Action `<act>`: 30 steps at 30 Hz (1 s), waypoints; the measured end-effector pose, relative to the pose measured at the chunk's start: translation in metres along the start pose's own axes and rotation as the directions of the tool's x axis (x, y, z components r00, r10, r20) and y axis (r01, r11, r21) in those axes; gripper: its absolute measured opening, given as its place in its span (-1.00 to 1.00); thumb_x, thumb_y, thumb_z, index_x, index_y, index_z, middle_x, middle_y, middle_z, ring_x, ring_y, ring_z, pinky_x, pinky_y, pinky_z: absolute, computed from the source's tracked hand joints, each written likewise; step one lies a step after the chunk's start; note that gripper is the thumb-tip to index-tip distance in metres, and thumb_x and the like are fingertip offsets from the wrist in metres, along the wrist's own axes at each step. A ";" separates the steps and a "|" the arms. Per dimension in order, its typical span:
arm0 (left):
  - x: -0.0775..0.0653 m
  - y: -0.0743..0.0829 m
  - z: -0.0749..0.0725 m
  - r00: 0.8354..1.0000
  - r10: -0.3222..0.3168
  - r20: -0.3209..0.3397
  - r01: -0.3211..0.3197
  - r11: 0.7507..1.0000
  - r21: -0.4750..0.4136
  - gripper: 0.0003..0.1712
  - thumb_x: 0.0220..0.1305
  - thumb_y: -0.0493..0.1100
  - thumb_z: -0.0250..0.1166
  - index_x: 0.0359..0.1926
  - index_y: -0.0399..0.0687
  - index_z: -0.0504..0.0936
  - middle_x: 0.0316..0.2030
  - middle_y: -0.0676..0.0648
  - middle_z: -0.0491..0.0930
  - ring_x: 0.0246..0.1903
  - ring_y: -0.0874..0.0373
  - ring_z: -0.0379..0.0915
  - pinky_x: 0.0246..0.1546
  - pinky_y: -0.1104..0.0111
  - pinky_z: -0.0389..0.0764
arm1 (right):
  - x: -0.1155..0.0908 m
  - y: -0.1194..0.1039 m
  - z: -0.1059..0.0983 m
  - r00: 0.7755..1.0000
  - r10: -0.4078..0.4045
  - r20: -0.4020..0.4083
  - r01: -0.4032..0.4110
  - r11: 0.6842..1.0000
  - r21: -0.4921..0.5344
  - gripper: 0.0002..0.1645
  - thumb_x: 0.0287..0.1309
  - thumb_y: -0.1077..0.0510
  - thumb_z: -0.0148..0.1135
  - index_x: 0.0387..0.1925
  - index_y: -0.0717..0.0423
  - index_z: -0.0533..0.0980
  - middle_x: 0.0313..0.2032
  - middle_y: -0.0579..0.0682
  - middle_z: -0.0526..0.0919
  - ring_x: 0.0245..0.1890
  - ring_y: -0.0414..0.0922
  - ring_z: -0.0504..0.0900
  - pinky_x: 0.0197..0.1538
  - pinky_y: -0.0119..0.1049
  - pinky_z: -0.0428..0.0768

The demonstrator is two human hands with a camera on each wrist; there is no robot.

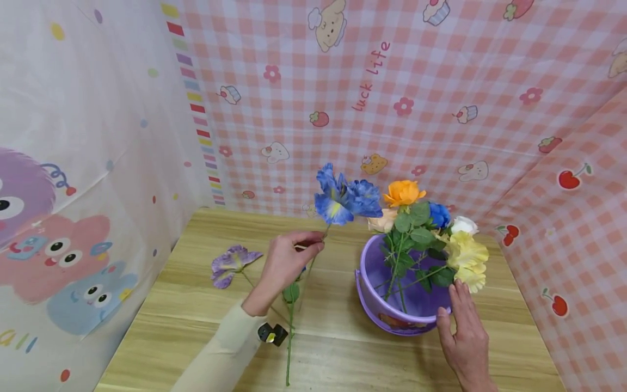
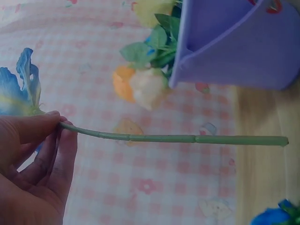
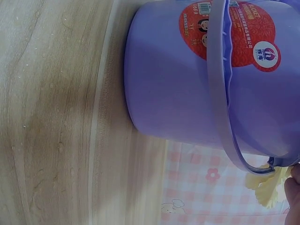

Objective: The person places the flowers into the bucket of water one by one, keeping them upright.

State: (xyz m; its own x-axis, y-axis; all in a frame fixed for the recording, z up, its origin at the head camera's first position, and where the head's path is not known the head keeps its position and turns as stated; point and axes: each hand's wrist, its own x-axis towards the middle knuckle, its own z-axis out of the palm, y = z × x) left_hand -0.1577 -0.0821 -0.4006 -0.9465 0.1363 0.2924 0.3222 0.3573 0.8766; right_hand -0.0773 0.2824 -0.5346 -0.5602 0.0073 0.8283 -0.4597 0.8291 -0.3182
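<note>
My left hand (image 1: pixel 289 258) pinches the thin green stem (image 2: pixel 164 138) of a blue iris (image 1: pixel 343 196) between thumb and fingers, just below the bloom. The iris is held up left of a purple bucket (image 1: pixel 362 294), and its stem hangs free above the table. My right hand (image 1: pixel 465 332) rests its straight fingers and thumb at the bucket's right rim, near the handle joint. Inside the bucket stand an orange rose (image 1: pixel 404 193), a peach flower (image 1: pixel 383 221), a blue rose (image 1: pixel 439 214), a white flower (image 1: pixel 464 225) and a yellow flower (image 1: pixel 467 256).
On the wooden table (image 1: pixel 333 348), left of the bucket, lie a purple iris (image 1: pixel 232 265) and another green stem (image 1: pixel 289 348) with a leaf. A blue bloom (image 2: pixel 272 216) shows low in the left wrist view. Checked cloth (image 1: pixel 294 120) hangs behind the table.
</note>
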 end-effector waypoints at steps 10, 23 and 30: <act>0.012 0.025 0.016 0.997 0.066 -0.029 -0.068 0.994 -0.080 -0.79 0.28 -0.29 0.44 -0.07 -0.16 0.83 -0.23 -0.06 0.80 -0.27 0.12 0.74 -0.22 0.35 0.74 | 0.001 -0.001 -0.001 1.000 0.006 0.010 -0.006 1.000 0.010 -0.20 0.58 -0.21 -0.06 0.19 0.53 0.52 0.25 0.44 0.53 0.46 0.00 0.36 0.52 -0.33 0.20; 0.024 0.054 0.042 0.991 0.130 -0.018 -0.132 0.983 -0.131 -0.78 0.27 -0.30 0.45 -0.06 -0.18 0.82 -0.18 -0.10 0.80 -0.24 0.12 0.73 -0.21 0.43 0.72 | 0.000 0.000 -0.002 1.000 0.011 0.014 -0.011 1.000 0.015 -0.22 0.58 -0.19 -0.06 0.23 0.50 0.51 0.28 0.41 0.51 0.46 0.05 0.37 0.53 -0.31 0.20; 0.030 0.061 0.058 0.988 0.156 -0.018 -0.157 0.970 -0.185 -0.79 0.26 -0.32 0.45 -0.07 -0.19 0.82 -0.21 -0.10 0.80 -0.25 0.17 0.74 -0.19 0.38 0.74 | 0.000 -0.001 -0.001 1.000 0.014 0.011 -0.014 1.000 0.023 -0.22 0.58 -0.20 -0.05 0.21 0.50 0.52 0.27 0.41 0.52 0.46 0.01 0.37 0.52 -0.33 0.20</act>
State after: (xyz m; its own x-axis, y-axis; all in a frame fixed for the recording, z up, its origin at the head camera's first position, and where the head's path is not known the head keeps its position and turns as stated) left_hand -0.1654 -0.0029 -0.3607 -0.8846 0.1737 0.4329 0.4585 0.1538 0.8753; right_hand -0.0761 0.2824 -0.5334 -0.5739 0.0128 0.8188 -0.4675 0.8158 -0.3405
